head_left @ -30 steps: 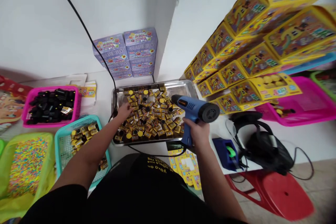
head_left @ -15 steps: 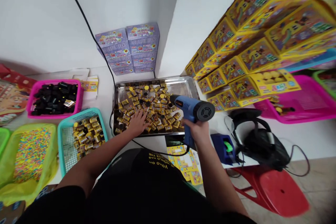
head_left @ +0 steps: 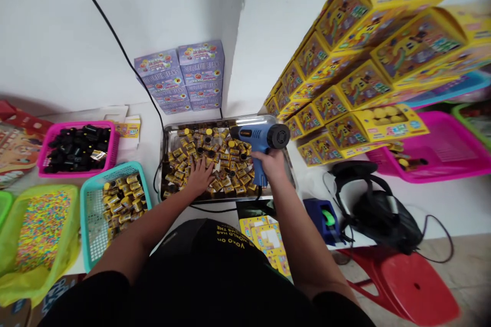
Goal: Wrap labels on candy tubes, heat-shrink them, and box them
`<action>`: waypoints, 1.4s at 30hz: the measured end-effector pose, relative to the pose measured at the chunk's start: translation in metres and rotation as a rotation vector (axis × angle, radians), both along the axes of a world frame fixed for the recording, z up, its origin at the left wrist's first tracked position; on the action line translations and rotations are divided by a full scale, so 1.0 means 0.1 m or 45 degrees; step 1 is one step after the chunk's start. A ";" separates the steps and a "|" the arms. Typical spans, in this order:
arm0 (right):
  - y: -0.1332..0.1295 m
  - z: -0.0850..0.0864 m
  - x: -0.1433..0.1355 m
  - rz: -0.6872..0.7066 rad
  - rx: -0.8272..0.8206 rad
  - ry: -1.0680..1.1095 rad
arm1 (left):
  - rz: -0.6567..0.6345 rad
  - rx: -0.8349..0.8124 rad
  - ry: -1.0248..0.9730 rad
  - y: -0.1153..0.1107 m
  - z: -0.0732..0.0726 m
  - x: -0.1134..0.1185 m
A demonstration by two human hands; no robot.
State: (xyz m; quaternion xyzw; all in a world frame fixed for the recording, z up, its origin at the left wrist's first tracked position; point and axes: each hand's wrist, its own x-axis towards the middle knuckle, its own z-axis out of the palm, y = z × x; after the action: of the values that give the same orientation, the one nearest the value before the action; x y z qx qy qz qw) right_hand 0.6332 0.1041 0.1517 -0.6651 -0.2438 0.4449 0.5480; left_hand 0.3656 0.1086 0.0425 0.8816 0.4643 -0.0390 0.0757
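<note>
A metal tray (head_left: 278, 120) holds a spread of small bottles (head_left: 236, 166) in gold-brown wrappers, some with yellow caps and some with black. My left hand (head_left: 200, 176) lies palm down on the bottles at the tray's middle, its fingers spread. My right hand (head_left: 273, 164) is wrapped around the handle of a blue heat gun (head_left: 255, 137), held over the right part of the tray. The gun's nozzle points left across the bottles, and its black cord drops from the handle's base.
On the left stand a teal basket (head_left: 90, 235) of wrapped bottles, a pink basket (head_left: 45, 174) of black bottles and a yellow-lined tub (head_left: 74, 204) of colourful candy. Stacked yellow boxes (head_left: 349, 127) rise on the right. Further right are a blue tape dispenser (head_left: 320, 219) and a red stool (head_left: 418, 286).
My right hand has moved the heat gun left and forward, further over the tray. My left hand has shifted slightly among the bottles, and the head view has moved a little.
</note>
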 end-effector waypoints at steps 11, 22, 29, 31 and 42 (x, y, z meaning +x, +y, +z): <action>-0.93 0.07 0.11 -0.255 -0.107 0.070 | -0.057 -0.034 -0.271 1.25 0.32 1.20; -1.76 0.04 0.26 -0.460 -0.413 0.033 | -0.192 -0.251 0.084 1.95 0.08 1.85; -1.69 0.03 0.29 -0.441 -0.398 0.052 | -0.072 -0.253 0.076 1.78 0.16 1.35; -1.66 0.01 0.29 -0.442 -0.354 -0.018 | -0.062 -0.236 -0.010 1.65 0.25 1.12; -1.73 0.09 0.17 -0.338 -0.320 -0.028 | -0.798 -0.231 -0.115 -0.03 0.22 1.17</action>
State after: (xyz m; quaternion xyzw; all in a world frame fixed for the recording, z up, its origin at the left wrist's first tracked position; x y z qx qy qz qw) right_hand 0.6506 -0.0688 0.1605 -0.7595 -0.1020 0.3885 0.5117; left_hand 0.4825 0.1057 0.0643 0.9721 0.1613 -0.0626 0.1586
